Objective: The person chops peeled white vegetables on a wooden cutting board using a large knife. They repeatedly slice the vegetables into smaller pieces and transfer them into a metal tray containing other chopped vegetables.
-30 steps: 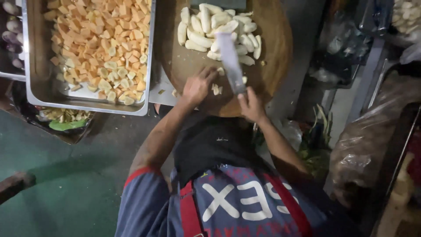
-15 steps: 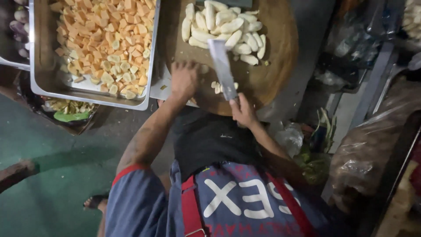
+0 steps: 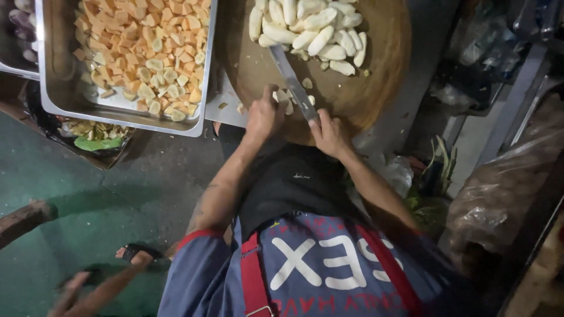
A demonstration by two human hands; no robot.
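a: delta vs half a second ago: left hand (image 3: pixel 263 115) slid from 9 o'clock of the blade toward the cut pieces (image 3: pixel 286 98) at the near rim of the board. knife (image 3: pixel 294 83) tip swung up toward the pile, blade lies flatter. right hand (image 3: pixel 330 134) roughly in the same spot.

b: grip state?

a: right hand fingers closed around the knife handle; handle itself hidden under the hand. left hand fingers curled narrow, tips down on the board at the small white pieces. can't tell if it actually pinches one.

b: where's the product?

a: head view, only view. round wooden chopping board (image 3: pixel 376 76) at 12 o'clock from the person. pile of peeled white root lengths (image 3: pixel 311 29) on its far half, 12 o'clock of the knife tip, tip just short of it. cut pieces sit at 6 o'clock of the board, between both hands, touching the blade's left side.

b: surroundings?

a: steel tray (image 3: pixel 59 94) at 10 o'clock of the left hand, loaded with orange and pale cubes (image 3: pixel 141 47). second tray edge with purple items (image 3: pixel 23 12) at far 9 o'clock, mostly cropped. bin with green scraps (image 3: pixel 94 138) below the tray. clear bag (image 3: pixel 505 194) at 3 o'clock. sandalled foot (image 3: pixel 138 253) on the green floor at 7 o'clock.
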